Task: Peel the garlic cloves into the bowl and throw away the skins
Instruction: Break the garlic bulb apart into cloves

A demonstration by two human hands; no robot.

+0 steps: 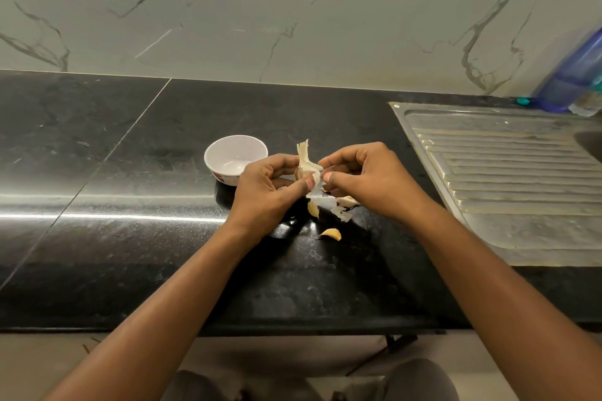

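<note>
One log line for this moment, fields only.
left hand: holds garlic bulb | right hand: pulling skin | bowl: empty | loose cloves: on counter

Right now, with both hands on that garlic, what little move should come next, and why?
Probably pull the loose skin away with the right hand while the left hand steadies the garlic: papery skin is lifted between the thumbs, and the bowl looks empty.

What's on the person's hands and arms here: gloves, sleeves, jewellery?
Nothing visible. The left hand and right hand are bare, without gloves, rings or a watch. Both forearms are bare to the frame edge, so no sleeves show.
</note>
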